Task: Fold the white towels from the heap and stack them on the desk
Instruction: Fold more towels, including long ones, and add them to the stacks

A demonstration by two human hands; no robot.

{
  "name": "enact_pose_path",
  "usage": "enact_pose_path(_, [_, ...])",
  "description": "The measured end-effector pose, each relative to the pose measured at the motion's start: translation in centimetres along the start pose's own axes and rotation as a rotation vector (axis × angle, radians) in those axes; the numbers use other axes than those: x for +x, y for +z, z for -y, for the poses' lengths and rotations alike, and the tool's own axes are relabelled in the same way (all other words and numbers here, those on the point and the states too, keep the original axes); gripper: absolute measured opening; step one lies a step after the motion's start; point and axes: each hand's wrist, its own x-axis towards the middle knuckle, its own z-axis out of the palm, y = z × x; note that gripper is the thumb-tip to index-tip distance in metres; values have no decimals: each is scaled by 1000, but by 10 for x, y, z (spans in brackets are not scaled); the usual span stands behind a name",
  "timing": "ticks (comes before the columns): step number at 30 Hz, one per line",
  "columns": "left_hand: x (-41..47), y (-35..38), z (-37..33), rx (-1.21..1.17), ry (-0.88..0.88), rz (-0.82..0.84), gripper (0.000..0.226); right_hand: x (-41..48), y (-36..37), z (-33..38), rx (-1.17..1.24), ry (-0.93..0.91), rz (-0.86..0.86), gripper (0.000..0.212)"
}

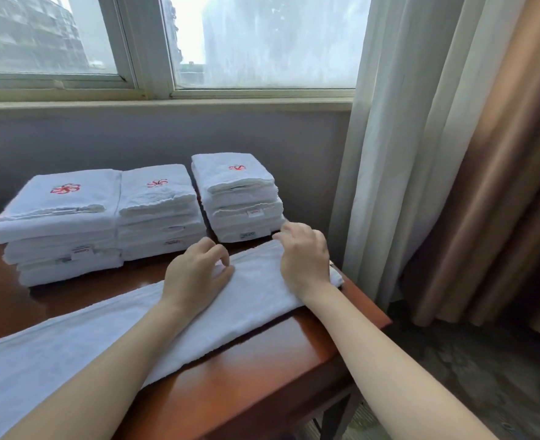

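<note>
A long white towel (110, 338), folded into a narrow strip, lies diagonally across the red-brown desk (262, 376). Its far end reaches the desk's right edge. My left hand (195, 274) rests on the strip, fingers curled and pinching the cloth at its far edge. My right hand (303, 258) grips the strip's far right end. Behind them stand three stacks of folded white towels with red flower logos: a left stack (59, 227), a middle stack (159, 214) and a taller right stack (237, 198).
A grey wall and a window sill (164, 104) run behind the desk. White and brown curtains (437, 154) hang close to the desk's right edge. Patterned carpet (468, 376) lies below on the right.
</note>
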Motion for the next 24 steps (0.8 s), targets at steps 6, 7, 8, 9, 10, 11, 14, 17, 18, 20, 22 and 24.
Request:
enact_pose_path(6, [1, -7, -3, 18, -96, 90, 11, -8, 7, 41, 112, -43, 502, 46])
enact_pose_path(7, [-1, -11, 0, 6, -90, 138, 13, -8, 5, 41, 82, -44, 557, 50])
enact_pose_path(8, [-4, -16, 3, -3, -75, 188, 18, -7, 3, 41, 66, -42, 584, 52])
enact_pose_path(9, [-10, -23, 6, -9, -61, 229, 22, -6, 0, 41, 61, -39, 591, 53])
enact_pose_path(10, [-18, -30, 10, -15, -56, 251, 26, -7, -3, 44, 69, -33, 584, 54])
enact_pose_path(11, [-27, -37, 14, -22, -66, 252, 29, -9, -5, 50, 94, -31, 567, 54])
enact_pose_path(14, [-56, -63, 28, -28, -139, 216, 32, -20, -7, 89, 230, -103, 500, 52])
enact_pose_path(17, [-84, -91, 47, -13, -239, 198, 34, -34, -2, 137, 282, -256, 484, 50])
enact_pose_path(18, [-94, -100, 54, -6, -272, 187, 34, -38, -1, 153, 291, -296, 485, 50])
enact_pose_path(20, [-114, -119, 67, 17, -333, 163, 34, -45, 2, 182, 305, -359, 494, 50])
enact_pose_path(22, [-136, -138, 81, 42, -409, 142, 33, -53, 6, 209, 321, -420, 516, 50])
enact_pose_path(24, [-160, -156, 96, 63, -500, 124, 33, -61, 10, 236, 345, -487, 533, 49])
